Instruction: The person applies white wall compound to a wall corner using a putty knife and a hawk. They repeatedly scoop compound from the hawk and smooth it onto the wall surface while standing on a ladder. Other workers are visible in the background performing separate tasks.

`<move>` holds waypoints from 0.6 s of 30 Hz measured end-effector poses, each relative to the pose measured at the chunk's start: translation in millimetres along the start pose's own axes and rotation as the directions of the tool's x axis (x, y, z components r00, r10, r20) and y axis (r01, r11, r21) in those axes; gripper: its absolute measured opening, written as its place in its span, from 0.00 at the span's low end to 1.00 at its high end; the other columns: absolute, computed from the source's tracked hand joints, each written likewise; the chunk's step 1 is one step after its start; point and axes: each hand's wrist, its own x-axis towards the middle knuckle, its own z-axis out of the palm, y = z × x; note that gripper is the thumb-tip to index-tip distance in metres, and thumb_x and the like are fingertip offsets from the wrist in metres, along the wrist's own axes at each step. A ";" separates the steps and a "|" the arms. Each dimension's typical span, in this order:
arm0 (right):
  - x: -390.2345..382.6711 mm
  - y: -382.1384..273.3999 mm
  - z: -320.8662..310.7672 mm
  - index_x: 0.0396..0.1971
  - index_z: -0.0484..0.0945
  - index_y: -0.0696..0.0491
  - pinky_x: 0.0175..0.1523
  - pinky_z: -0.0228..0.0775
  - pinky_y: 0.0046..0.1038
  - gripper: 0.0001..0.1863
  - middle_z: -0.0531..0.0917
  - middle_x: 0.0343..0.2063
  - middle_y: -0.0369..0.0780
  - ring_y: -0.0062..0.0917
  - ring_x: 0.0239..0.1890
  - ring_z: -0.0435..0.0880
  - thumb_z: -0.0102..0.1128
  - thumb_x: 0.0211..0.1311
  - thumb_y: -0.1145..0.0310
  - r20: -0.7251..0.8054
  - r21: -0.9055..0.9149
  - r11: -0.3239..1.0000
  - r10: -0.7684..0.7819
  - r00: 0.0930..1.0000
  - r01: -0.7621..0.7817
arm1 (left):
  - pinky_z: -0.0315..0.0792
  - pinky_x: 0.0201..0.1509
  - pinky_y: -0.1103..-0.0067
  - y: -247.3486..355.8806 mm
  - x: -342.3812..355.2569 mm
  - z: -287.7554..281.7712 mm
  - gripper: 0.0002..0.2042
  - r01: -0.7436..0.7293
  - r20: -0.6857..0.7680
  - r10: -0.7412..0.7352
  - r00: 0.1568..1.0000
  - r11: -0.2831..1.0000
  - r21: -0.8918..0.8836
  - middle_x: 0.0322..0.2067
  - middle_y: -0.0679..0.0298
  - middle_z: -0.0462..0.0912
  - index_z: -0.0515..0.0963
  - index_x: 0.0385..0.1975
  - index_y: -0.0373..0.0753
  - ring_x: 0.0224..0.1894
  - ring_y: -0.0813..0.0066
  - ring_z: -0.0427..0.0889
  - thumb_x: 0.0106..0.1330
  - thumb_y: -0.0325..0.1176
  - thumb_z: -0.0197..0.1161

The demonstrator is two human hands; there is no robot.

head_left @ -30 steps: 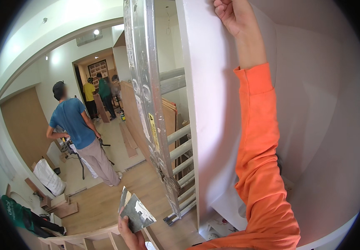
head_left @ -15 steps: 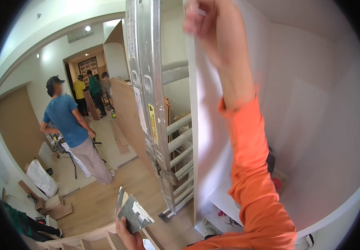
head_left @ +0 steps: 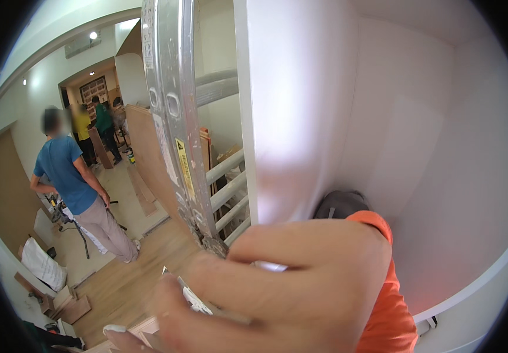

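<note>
My right hand (head_left: 289,285) fills the lower middle, close up and slightly blurred. Its fingers are curled; whatever they hold, if anything, is hidden. The orange sleeve (head_left: 392,312) lies behind its wrist. Below and to the left, only a fingertip of my left hand (head_left: 125,340) shows, smudged white. A flat putty scraper (head_left: 194,299) with white paste on it is mostly covered by the right hand, at the side of my left hand that holds it.
A metal ladder (head_left: 174,117) stands upright beside a white panel edge (head_left: 244,117). White cabinet walls (head_left: 407,117) enclose the right side, with a dark grey rounded thing (head_left: 342,203) inside. A person in a blue shirt (head_left: 65,170) stands at left; others work farther back.
My right hand has come down from high up to in front of the scraper, hiding most of it. The view has shifted, so the ladder and the person sit farther left.
</note>
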 end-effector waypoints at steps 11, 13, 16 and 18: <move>-5.0 172.6 -32.3 0.33 0.82 0.62 0.26 0.60 0.20 0.14 0.79 0.18 0.30 0.15 0.20 0.75 0.47 0.64 0.71 -0.627 0.340 0.850 0.524 0.577 -0.403 | 0.73 0.59 0.71 -23.7 24.1 23.8 0.23 -0.060 0.318 0.085 0.944 0.994 -0.087 0.55 0.55 0.77 0.69 0.62 0.30 0.55 0.67 0.78 0.68 0.33 0.53; 4.9 232.5 -40.0 0.59 0.71 0.63 0.39 0.75 0.25 0.23 0.82 0.33 0.39 0.21 0.32 0.79 0.50 0.68 0.66 -0.507 0.641 0.668 0.738 0.445 -0.377 | 0.73 0.59 0.71 -29.1 28.1 26.3 0.23 -0.043 0.275 0.062 0.959 0.996 -0.077 0.55 0.55 0.77 0.69 0.61 0.30 0.55 0.67 0.78 0.68 0.33 0.54; 21.5 282.7 -45.8 0.54 0.75 0.62 0.46 0.71 0.26 0.20 0.83 0.37 0.39 0.22 0.38 0.78 0.50 0.68 0.66 -0.613 0.643 0.671 0.740 0.277 -0.370 | 0.74 0.59 0.71 -38.1 35.1 28.8 0.24 -0.027 0.259 0.051 0.964 0.995 -0.096 0.55 0.55 0.77 0.69 0.61 0.30 0.55 0.67 0.78 0.67 0.33 0.54; 25.9 294.4 -53.1 0.52 0.76 0.61 0.45 0.68 0.24 0.19 0.82 0.36 0.38 0.21 0.37 0.76 0.50 0.67 0.65 -0.589 0.703 0.613 0.786 0.189 -0.359 | 0.74 0.59 0.71 -40.5 41.0 29.4 0.24 -0.017 0.257 0.040 0.966 0.996 -0.092 0.55 0.55 0.77 0.69 0.61 0.30 0.55 0.67 0.78 0.67 0.33 0.55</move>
